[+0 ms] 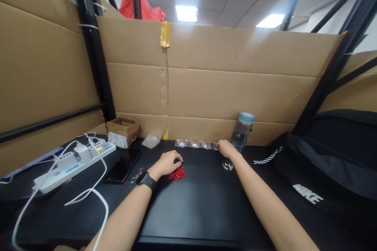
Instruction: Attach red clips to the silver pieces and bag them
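Observation:
My left hand (169, 163) rests on the black table with curled fingers, its fingertips at a small heap of red cord (177, 173); whether it grips any cord is unclear. Farther right, my right hand (226, 148) has its fingers closed at the right end of a row of small clear packets (194, 144). The end packet (215, 146) is at its fingertips, partly hidden. Just below that hand lies a round clear item (227, 164). A bottle with a blue lid (241, 133) stands close behind my right hand.
At the left are a white power strip (75, 166) with loose cables, a black phone (123, 166), a keyring (136, 176), an open cardboard box (123, 131) and a clear bag (151, 141). A black backpack (330, 164) fills the right. Cardboard walls (241, 90) stand behind.

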{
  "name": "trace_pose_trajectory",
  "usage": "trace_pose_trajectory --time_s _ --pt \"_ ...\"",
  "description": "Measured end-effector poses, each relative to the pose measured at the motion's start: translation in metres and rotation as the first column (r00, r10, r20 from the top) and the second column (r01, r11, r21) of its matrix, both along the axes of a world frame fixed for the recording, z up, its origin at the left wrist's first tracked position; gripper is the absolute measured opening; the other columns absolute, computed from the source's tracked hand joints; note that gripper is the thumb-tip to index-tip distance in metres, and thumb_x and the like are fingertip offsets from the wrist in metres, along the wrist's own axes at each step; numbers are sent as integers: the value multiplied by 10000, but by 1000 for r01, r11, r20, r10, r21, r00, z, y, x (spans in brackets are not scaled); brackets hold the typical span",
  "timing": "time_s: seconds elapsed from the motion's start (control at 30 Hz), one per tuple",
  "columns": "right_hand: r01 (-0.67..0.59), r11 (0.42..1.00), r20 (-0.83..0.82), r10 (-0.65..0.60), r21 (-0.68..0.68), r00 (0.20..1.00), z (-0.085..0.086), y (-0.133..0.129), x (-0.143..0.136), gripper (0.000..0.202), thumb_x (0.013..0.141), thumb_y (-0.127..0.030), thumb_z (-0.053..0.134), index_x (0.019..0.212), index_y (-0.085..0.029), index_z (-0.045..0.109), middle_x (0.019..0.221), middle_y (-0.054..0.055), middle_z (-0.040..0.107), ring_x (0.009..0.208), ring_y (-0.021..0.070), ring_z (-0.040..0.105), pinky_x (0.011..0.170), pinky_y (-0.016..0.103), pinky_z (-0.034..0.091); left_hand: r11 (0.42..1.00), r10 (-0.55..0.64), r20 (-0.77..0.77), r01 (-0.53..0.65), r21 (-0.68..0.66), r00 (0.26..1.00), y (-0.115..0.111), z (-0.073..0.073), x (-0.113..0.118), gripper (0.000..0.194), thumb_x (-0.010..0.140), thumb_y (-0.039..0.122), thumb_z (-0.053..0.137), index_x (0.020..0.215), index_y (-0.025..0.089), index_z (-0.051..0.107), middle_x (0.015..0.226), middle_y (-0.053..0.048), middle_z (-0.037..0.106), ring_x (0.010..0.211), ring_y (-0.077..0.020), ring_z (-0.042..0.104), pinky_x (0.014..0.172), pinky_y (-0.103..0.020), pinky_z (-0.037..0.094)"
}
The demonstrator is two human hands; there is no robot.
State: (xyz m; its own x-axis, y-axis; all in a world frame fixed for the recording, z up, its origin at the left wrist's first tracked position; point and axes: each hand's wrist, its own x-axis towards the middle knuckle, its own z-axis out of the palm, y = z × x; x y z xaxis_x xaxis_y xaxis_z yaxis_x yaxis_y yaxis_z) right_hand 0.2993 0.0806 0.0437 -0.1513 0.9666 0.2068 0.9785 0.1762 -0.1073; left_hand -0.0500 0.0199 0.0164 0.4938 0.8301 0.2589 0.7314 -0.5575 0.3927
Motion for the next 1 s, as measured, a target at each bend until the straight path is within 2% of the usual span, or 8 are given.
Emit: trace_pose_trajectory --time_s 0.1,0.27,0.33,0.43,0.57,0.73,0.87,1.0 --pt "-26 998 -11 26 -49 1000 -1 -4 8 247 815 -76 620 954 -193 787 1027 120 772 1013 238 713 868 283 480 1000 -16 -13 16 -1 1000 0 2 -1 203 870 288 592 988 281 757 1063 -26 722 1038 -216 667 952 -312 476" --pt "35 993 -21 -38 -115 999 3 0 23 452 712 -159 786 1160 -189 741 1114 122 753 1040 254 696 885 298 479 1000 5 -65 -5 5 998 1 4 -5 209 875 295 598 1012 282 756 1069 -31 721 1046 -216 664 939 -315 472" --pt "59 985 -23 -64 -161 998 7 4 26 406 692 -196 817 1094 -179 767 1038 123 768 960 257 713 825 300 491 999 31 -81 -30 18 996 1 4 -7 209 873 291 599 1010 280 755 1060 -35 721 1042 -227 660 932 -338 466" --pt "15 971 -40 -25 -237 999 12 9 21 325 634 -215 859 949 -178 792 923 91 778 837 232 714 727 273 486 997 71 -86 -68 43 994 -1 6 -9 206 871 281 593 998 277 755 1064 -47 718 1089 -267 628 957 -411 436" --pt "-117 951 -89 95 -288 992 15 12 -4 353 534 -183 894 870 -165 787 832 58 765 769 217 687 680 260 470 991 107 -107 -97 93 988 -4 9 -9 191 870 295 597 978 286 755 1090 -50 710 1165 -297 559 980 -460 397" --pt "-300 924 -211 253 -235 944 10 21 -56 446 560 -245 902 981 -195 763 905 6 762 823 180 681 716 221 476 993 102 -132 -93 78 986 -8 10 -5 207 873 319 595 1008 301 750 1112 -44 702 1170 -293 537 973 -462 396" --pt "-285 956 -252 259 -74 933 11 42 -101 450 714 -286 821 1128 -167 693 1008 46 756 869 167 677 745 223 482 994 93 -141 -83 76 986 -8 9 -3 204 870 333 601 1008 305 749 1109 -47 697 1170 -297 529 965 -464 396" --pt "-248 968 -212 247 22 945 16 60 -133 394 703 -243 839 1071 -176 712 1003 58 758 906 186 678 789 249 484 993 94 -134 -83 85 987 -9 10 -4 200 879 339 598 1006 304 748 1109 -49 695 1162 -294 526 958 -457 398"
